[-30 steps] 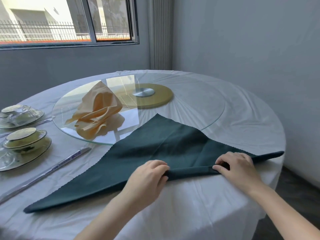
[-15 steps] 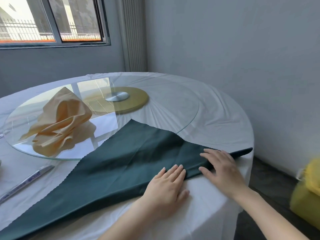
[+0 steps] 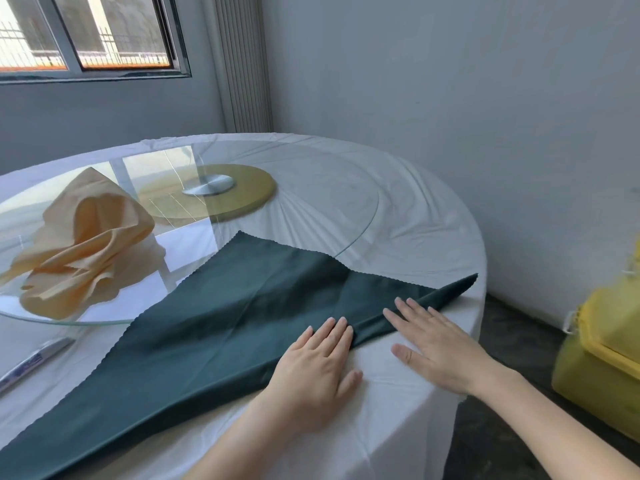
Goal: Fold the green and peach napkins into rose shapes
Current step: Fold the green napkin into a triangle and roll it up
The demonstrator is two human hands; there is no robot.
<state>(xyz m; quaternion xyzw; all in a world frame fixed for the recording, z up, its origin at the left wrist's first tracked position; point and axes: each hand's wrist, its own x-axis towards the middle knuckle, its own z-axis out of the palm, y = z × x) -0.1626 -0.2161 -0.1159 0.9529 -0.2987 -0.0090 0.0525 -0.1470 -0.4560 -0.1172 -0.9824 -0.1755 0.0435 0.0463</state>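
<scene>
At 9 o'clock the peach napkin (image 3: 79,244) sits loosely crumpled on the turntable (image 3: 329,209), parked clear of the work area. It has no rose form yet.

The green napkin (image 3: 225,323) lies flat on the desk (image 3: 433,244) as a triangle. Its apex points to 12 o'clock and overlaps the turntable rim. Its long folded edge runs from 7 o'clock to 3 o'clock along the near side. The cloth is dark and matte, with zigzag-cut edges and a few soft creases.

We lay our left hand (image 3: 311,375) flat at 6 o'clock, fingers straight and released, pressing on the fold. We judge that this sets the crease. Our right hand (image 3: 440,351), just beside it at 4 o'clock, is equally flat. Its fingers lie released across the fold and its thumb rests on the tablecloth, likely to stop the cloth sliding.
</scene>
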